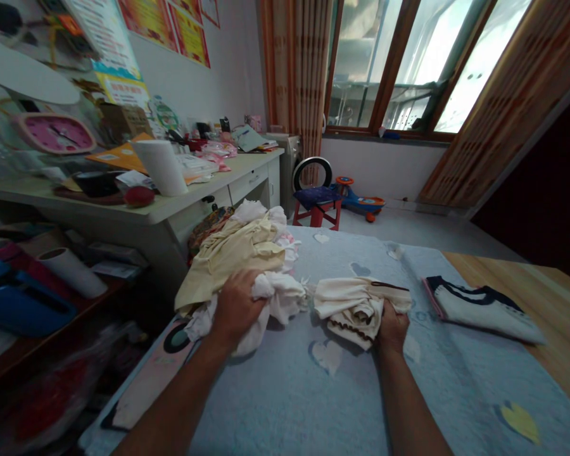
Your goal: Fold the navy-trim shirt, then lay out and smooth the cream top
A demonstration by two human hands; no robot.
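My left hand (236,304) is closed on a white garment (280,297) at the near edge of a pile of clothes (240,250) with a pale yellow piece on top. My right hand (392,326) grips a crumpled cream garment with dark brown trim (354,304), which lies on the light blue blanket with heart patterns (313,392). The two garments lie side by side, nearly touching.
A folded white and navy garment (479,307) lies to the right on the blanket, near the wooden surface (546,297). A cluttered desk (171,212) with a paper roll (161,166) and pink clock (54,133) stands left. A small red chair (319,199) and toy car (358,199) are beyond.
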